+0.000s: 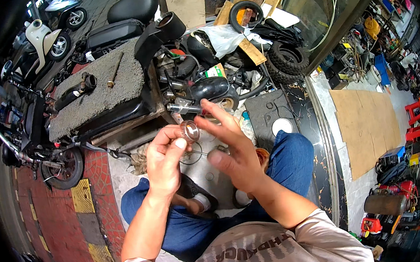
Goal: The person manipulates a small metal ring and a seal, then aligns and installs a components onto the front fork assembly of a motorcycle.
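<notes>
Between the thumb and fingers of my left hand point(165, 153) is a small round brownish piece point(189, 131) with a shiny, glassy look. Its exact kind is not clear. My right hand point(232, 146) is just to the right of it, fingers spread and stretched out, holding nothing. Whether a fingertip touches the round piece cannot be made out. Both hands are raised over the grey ground between my knees, where a thin wire ring point(192, 154) lies.
Ahead on the left stands a bench with a grey mat point(102, 86), bearing a black pipe piece point(76, 93) and a rod point(115, 70). Tyres point(288, 58) and motorcycle parts are heaped ahead. A white lid point(281, 126) and cardboard point(367, 131) lie right; a motorcycle wheel point(63, 168) stands left.
</notes>
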Motion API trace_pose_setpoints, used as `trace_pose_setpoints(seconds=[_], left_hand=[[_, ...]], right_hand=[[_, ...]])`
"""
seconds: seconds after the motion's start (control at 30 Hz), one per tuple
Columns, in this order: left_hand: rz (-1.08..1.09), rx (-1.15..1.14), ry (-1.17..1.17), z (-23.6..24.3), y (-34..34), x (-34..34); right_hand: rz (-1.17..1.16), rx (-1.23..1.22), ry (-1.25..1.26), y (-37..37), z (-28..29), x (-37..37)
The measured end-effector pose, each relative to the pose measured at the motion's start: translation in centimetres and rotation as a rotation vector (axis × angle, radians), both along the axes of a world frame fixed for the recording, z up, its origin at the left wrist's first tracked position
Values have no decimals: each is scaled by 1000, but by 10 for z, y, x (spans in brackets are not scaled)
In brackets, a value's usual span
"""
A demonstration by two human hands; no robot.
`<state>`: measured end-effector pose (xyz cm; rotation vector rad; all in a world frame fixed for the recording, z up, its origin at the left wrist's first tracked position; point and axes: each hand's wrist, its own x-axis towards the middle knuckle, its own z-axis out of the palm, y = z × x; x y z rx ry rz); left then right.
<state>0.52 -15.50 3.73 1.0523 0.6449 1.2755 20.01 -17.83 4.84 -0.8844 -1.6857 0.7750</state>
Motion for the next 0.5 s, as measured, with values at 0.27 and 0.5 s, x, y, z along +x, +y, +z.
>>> trace_pose_setpoints(seconds=[0.27, 0.5], left_hand=[[111, 237, 308, 2, -9, 7], [58, 204, 411, -1, -11, -4]], right_hand=[[-2, 67, -131, 2, -11, -9], [-152, 309, -597, -12, 23, 10]])
